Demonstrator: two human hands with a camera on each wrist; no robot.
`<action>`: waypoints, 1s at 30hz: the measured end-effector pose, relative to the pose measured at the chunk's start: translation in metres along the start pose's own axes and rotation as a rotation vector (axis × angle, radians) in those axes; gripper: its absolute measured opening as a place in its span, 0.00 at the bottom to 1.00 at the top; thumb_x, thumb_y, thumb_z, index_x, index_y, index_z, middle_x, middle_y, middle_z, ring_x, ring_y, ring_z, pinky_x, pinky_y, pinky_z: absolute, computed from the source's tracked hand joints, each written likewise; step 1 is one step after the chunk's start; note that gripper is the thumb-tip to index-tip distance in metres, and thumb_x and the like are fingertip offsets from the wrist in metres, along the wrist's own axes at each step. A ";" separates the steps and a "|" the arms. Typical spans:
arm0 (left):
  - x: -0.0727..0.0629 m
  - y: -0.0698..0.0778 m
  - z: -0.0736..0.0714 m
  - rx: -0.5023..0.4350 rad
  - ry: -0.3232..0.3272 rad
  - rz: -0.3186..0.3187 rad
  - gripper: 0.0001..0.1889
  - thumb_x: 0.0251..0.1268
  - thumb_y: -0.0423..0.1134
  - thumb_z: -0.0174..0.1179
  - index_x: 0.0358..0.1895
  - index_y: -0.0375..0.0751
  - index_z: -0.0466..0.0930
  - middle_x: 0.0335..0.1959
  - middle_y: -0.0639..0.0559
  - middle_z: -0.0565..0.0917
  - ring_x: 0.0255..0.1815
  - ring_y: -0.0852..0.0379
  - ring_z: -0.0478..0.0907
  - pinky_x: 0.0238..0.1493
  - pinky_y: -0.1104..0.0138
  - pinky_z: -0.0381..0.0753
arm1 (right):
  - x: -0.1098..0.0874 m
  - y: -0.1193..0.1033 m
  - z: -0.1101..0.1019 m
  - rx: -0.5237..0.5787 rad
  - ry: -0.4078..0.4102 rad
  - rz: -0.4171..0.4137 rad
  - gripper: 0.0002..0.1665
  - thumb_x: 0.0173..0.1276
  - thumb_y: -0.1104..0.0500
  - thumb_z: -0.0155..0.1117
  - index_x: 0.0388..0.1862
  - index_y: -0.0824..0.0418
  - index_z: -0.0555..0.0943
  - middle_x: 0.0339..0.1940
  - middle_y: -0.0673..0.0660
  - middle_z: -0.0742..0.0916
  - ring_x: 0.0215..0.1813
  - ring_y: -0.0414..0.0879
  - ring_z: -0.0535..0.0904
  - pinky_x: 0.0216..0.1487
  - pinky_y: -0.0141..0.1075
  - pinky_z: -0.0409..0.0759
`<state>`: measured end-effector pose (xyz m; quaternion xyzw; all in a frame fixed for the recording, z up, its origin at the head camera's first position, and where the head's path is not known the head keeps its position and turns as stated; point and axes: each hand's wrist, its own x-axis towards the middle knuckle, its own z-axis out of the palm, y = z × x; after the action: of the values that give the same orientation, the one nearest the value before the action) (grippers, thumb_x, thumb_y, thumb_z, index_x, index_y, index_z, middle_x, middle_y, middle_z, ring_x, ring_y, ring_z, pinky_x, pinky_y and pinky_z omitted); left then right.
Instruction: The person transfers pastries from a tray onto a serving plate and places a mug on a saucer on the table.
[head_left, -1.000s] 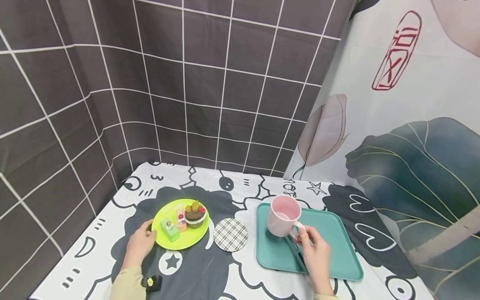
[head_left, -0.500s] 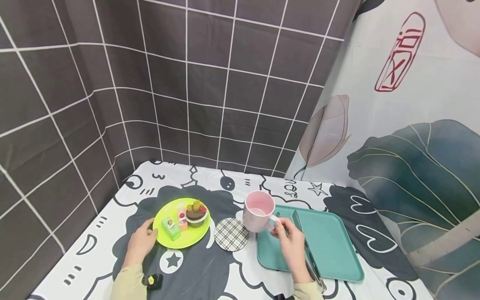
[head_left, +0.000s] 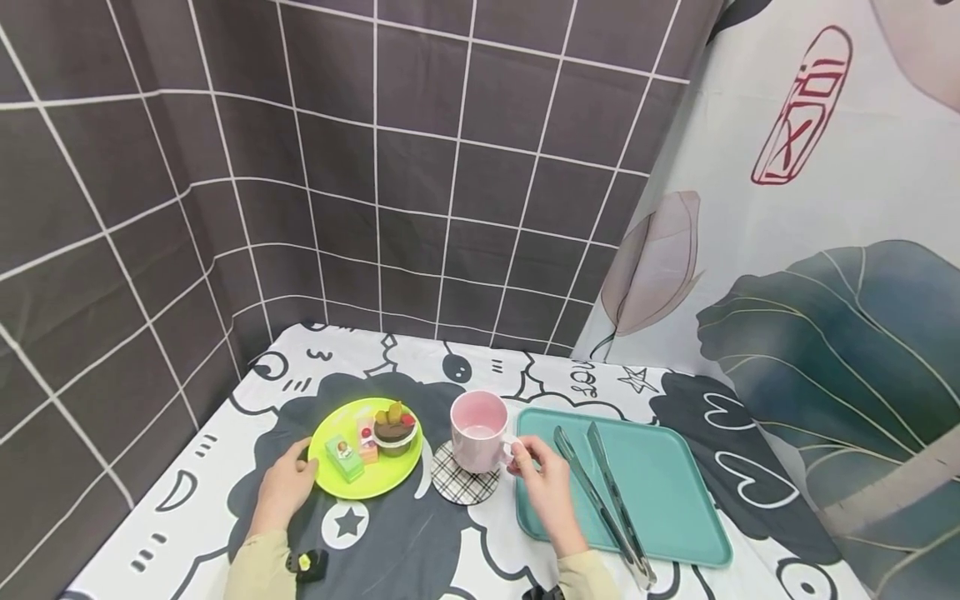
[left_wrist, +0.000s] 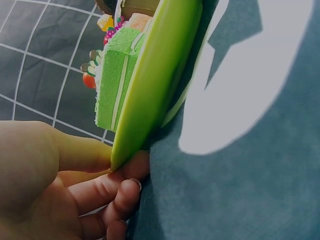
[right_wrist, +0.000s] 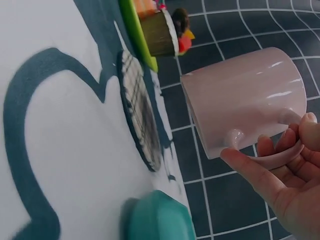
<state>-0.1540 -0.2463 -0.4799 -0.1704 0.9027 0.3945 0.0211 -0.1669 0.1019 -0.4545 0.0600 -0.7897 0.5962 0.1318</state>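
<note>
My right hand (head_left: 545,479) holds a pink mug (right_wrist: 245,95) by its handle (right_wrist: 280,159). In the right wrist view the mug hangs above a round plaid coaster (right_wrist: 140,112), with a gap between them. My left hand (head_left: 285,483) pinches the near-left rim of a lime-green plate (head_left: 375,483), thumb above and fingers at its underside in the left wrist view. On the plate sit a green cake piece (left_wrist: 115,80), a pink cake piece (head_left: 367,446) and a chocolate cupcake (head_left: 393,429) with fruit on top.
A teal tray (head_left: 667,492) lies to the right of the coaster. Metal tongs (head_left: 611,500) rest across it, their hinged end past its near edge. Cartoon-print cloth (head_left: 420,558) covers the table; a dark grid curtain (head_left: 420,200) hangs behind.
My right hand has carried the mug left, off the tray and over the coaster, uncovering the tongs. The left hand stays at the plate.
</note>
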 end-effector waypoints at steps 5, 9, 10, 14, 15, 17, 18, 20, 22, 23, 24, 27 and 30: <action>0.001 0.000 -0.001 0.000 -0.002 -0.003 0.27 0.71 0.36 0.45 0.70 0.26 0.58 0.41 0.34 0.80 0.38 0.47 0.74 0.40 0.57 0.72 | 0.000 -0.011 0.008 -0.017 -0.021 0.017 0.09 0.69 0.68 0.58 0.33 0.76 0.79 0.23 0.60 0.81 0.31 0.44 0.82 0.37 0.36 0.85; 0.000 0.001 -0.001 -0.001 -0.006 0.002 0.27 0.71 0.37 0.45 0.70 0.26 0.58 0.44 0.31 0.80 0.39 0.46 0.75 0.44 0.53 0.73 | 0.000 -0.003 0.013 -0.042 -0.021 0.013 0.08 0.68 0.68 0.60 0.32 0.73 0.81 0.22 0.63 0.82 0.29 0.41 0.81 0.36 0.37 0.85; -0.001 0.001 -0.001 0.000 -0.007 0.004 0.27 0.71 0.37 0.45 0.70 0.26 0.58 0.43 0.31 0.80 0.38 0.46 0.75 0.43 0.54 0.73 | 0.000 0.001 0.014 -0.047 -0.019 0.010 0.07 0.68 0.67 0.60 0.31 0.72 0.81 0.23 0.63 0.82 0.30 0.41 0.82 0.35 0.37 0.85; -0.002 0.001 0.000 0.002 -0.001 0.010 0.27 0.71 0.37 0.45 0.69 0.26 0.59 0.41 0.33 0.80 0.36 0.48 0.75 0.39 0.57 0.72 | 0.000 0.014 0.016 -0.073 -0.030 -0.037 0.08 0.68 0.63 0.62 0.31 0.69 0.82 0.22 0.59 0.83 0.29 0.42 0.82 0.33 0.32 0.83; -0.002 0.001 0.000 0.003 0.001 0.012 0.27 0.71 0.37 0.45 0.69 0.26 0.59 0.41 0.32 0.80 0.36 0.48 0.75 0.39 0.58 0.72 | 0.000 0.016 0.016 -0.084 -0.035 -0.052 0.09 0.68 0.62 0.62 0.31 0.68 0.82 0.21 0.58 0.82 0.29 0.42 0.82 0.32 0.31 0.82; -0.002 0.001 0.001 0.006 0.003 0.014 0.27 0.71 0.37 0.45 0.69 0.27 0.59 0.43 0.31 0.80 0.36 0.47 0.75 0.40 0.57 0.73 | 0.000 0.018 0.016 -0.112 -0.045 -0.081 0.09 0.68 0.61 0.62 0.31 0.66 0.82 0.21 0.55 0.82 0.27 0.39 0.80 0.31 0.29 0.80; -0.002 0.001 0.002 0.008 0.003 0.015 0.27 0.71 0.37 0.45 0.69 0.27 0.59 0.43 0.30 0.80 0.37 0.47 0.76 0.40 0.57 0.73 | 0.000 0.019 0.016 -0.127 -0.046 -0.090 0.09 0.68 0.61 0.62 0.30 0.65 0.82 0.20 0.54 0.82 0.26 0.37 0.79 0.30 0.28 0.79; -0.002 0.000 0.003 0.009 0.002 0.017 0.27 0.71 0.37 0.46 0.69 0.27 0.59 0.44 0.30 0.80 0.37 0.47 0.76 0.39 0.58 0.73 | 0.000 0.020 0.016 -0.147 -0.047 -0.096 0.09 0.68 0.60 0.62 0.30 0.64 0.81 0.20 0.54 0.82 0.26 0.33 0.76 0.29 0.27 0.78; -0.001 0.000 0.003 0.008 0.002 0.021 0.27 0.71 0.37 0.46 0.69 0.27 0.59 0.43 0.30 0.81 0.36 0.48 0.76 0.36 0.60 0.72 | -0.001 0.021 0.016 -0.150 -0.044 -0.096 0.09 0.69 0.61 0.61 0.29 0.64 0.81 0.19 0.55 0.82 0.25 0.31 0.75 0.28 0.28 0.78; -0.001 0.000 0.003 0.010 0.003 0.023 0.27 0.71 0.37 0.46 0.69 0.26 0.59 0.42 0.31 0.81 0.35 0.48 0.76 0.35 0.62 0.71 | -0.001 0.021 0.015 -0.134 -0.046 -0.081 0.10 0.69 0.61 0.61 0.29 0.65 0.81 0.19 0.55 0.82 0.25 0.31 0.75 0.28 0.29 0.79; -0.001 0.000 0.003 0.011 0.004 0.025 0.27 0.71 0.37 0.46 0.69 0.26 0.59 0.42 0.31 0.81 0.35 0.48 0.76 0.34 0.63 0.70 | -0.001 0.021 0.015 -0.116 -0.050 -0.066 0.10 0.69 0.61 0.61 0.29 0.65 0.80 0.19 0.55 0.81 0.25 0.32 0.75 0.28 0.29 0.80; 0.000 -0.001 0.002 0.018 0.005 0.027 0.27 0.71 0.37 0.46 0.69 0.26 0.59 0.43 0.29 0.81 0.35 0.47 0.76 0.35 0.62 0.71 | -0.001 0.022 0.015 -0.049 -0.081 -0.023 0.11 0.69 0.62 0.60 0.29 0.68 0.79 0.20 0.54 0.80 0.26 0.37 0.77 0.30 0.33 0.83; 0.001 -0.003 0.000 0.014 -0.001 0.020 0.27 0.71 0.37 0.45 0.69 0.26 0.58 0.46 0.27 0.80 0.37 0.46 0.76 0.39 0.56 0.73 | -0.001 0.024 0.013 -0.031 -0.116 -0.006 0.10 0.69 0.64 0.60 0.27 0.69 0.78 0.20 0.56 0.81 0.26 0.42 0.79 0.31 0.34 0.84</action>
<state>-0.1536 -0.2479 -0.4820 -0.1609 0.9072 0.3882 0.0186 -0.1740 0.0962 -0.4801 0.0948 -0.8050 0.5789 0.0887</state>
